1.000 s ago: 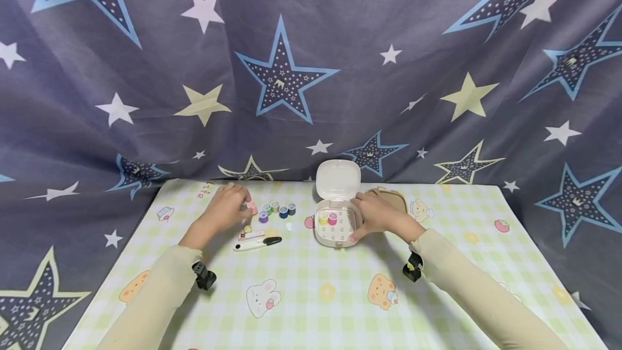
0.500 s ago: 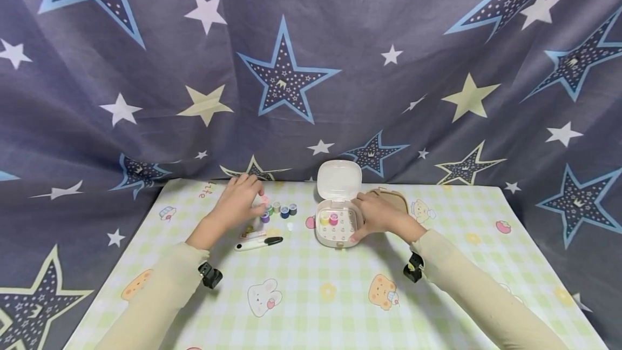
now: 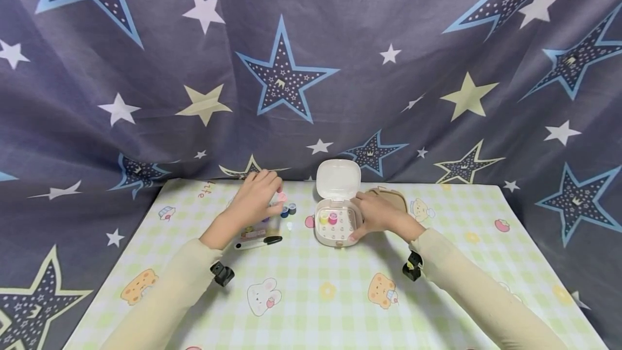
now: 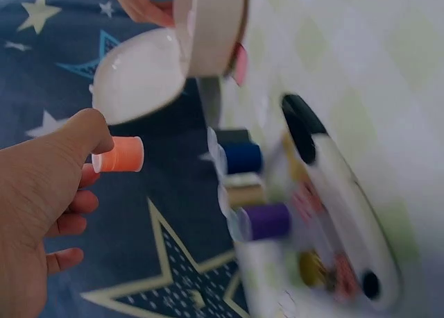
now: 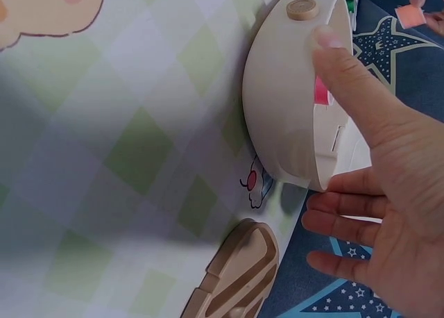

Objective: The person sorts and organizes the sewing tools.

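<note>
In the left wrist view, my left hand (image 3: 255,199) pinches a salmon-pink thread spool (image 4: 118,154) between thumb and forefinger, up off the table. Below it stand several more spools, among them a dark blue spool (image 4: 241,158) and a purple spool (image 4: 266,222). My right hand (image 3: 379,214) grips the right side of a cream sewing box (image 3: 335,242), thumb at the front rim and fingers toward the back. Its lid (image 3: 338,179) is raised. Inside, a yellow spool (image 3: 324,219) and a hot-pink spool (image 3: 332,219) sit among rows of short pegs.
A slim white tool with a black end (image 3: 257,243) lies in front of the spools, beside small packets (image 3: 253,234). Behind my right hand is a tan compartment tray (image 5: 239,269). The checked tablecloth (image 3: 320,312) ends at a starry curtain (image 3: 218,139).
My left hand has moved right with the salmon-pink spool, passing over the other spools toward the box. My right hand and the sewing box have stayed in place.
</note>
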Demonstrator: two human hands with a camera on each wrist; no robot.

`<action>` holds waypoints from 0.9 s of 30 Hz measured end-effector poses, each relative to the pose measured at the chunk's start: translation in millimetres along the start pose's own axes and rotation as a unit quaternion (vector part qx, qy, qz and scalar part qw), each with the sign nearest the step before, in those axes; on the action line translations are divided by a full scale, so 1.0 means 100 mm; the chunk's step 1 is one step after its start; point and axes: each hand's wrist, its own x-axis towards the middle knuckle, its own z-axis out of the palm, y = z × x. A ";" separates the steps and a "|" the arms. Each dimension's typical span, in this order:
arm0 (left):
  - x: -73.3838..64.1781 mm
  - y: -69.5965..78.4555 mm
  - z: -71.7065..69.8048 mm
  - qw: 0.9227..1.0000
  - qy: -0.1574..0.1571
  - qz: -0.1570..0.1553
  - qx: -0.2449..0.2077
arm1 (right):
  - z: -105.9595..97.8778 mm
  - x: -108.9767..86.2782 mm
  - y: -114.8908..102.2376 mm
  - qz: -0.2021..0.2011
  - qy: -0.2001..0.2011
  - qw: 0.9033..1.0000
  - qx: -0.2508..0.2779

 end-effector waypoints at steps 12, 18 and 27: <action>0.36 0.40 0.03 0.998 -0.005 0.052 -0.024 | 0.04 -0.02 0.02 0.003 0.013 1.000 -0.005; 0.50 0.58 0.15 0.997 -0.002 0.080 -0.015 | 0.04 -0.06 0.01 0.020 0.030 0.999 -0.019; 0.66 0.79 0.28 0.995 -0.038 0.083 -0.037 | 0.07 -0.06 0.04 0.014 0.042 0.999 -0.030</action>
